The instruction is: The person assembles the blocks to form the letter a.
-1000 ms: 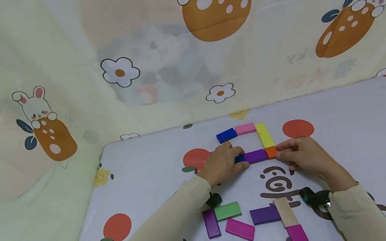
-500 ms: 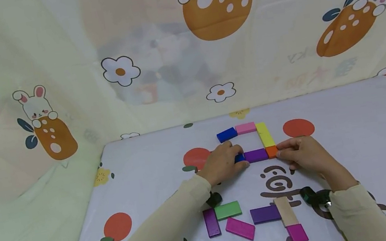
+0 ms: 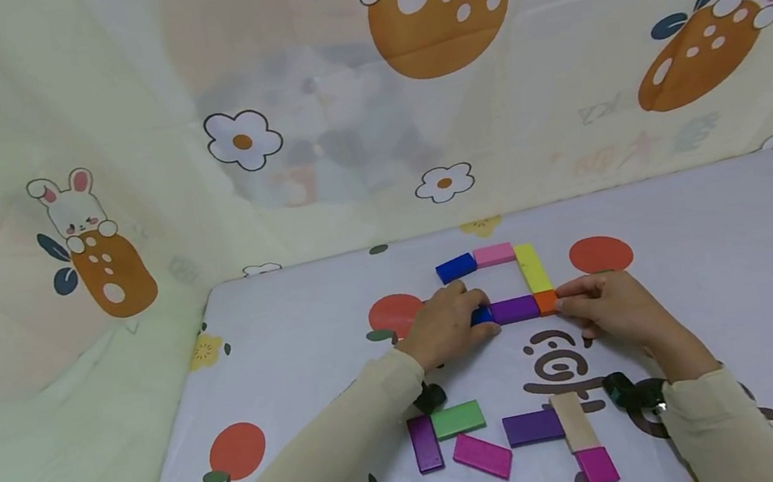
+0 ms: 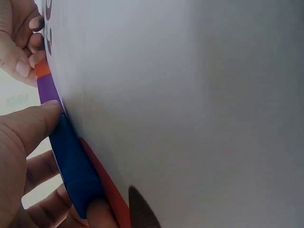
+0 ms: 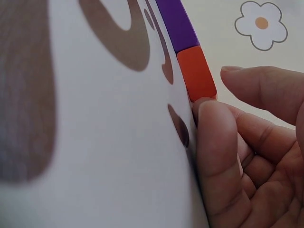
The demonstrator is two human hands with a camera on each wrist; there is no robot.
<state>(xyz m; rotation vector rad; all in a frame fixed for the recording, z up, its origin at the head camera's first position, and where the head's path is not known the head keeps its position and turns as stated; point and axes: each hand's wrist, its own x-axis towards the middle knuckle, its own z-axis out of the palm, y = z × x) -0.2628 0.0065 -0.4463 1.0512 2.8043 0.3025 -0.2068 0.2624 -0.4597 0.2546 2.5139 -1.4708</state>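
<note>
My left hand [image 3: 447,320] lies over the left end of a row of flat blocks and grips a blue block [image 4: 76,156], partly hidden under it in the head view. Its thumb rests where blue meets a purple block [image 3: 515,310]; a fingertip is at the blue block's far end. At the row's right end is an orange block [image 5: 197,73]. The fingertips of my right hand [image 3: 613,310] are right at its outer end, index finger apart from the block in the right wrist view. A yellow block [image 3: 533,268] runs back from the orange one.
Behind the row lie a pink block [image 3: 493,255] and another blue block [image 3: 456,268]. Nearer are green [image 3: 458,419], purple [image 3: 425,444], magenta [image 3: 483,456], dark purple [image 3: 533,427] and beige [image 3: 574,422] blocks, plus a second magenta block [image 3: 597,465]. A patterned cloth [image 3: 295,331] covers the table.
</note>
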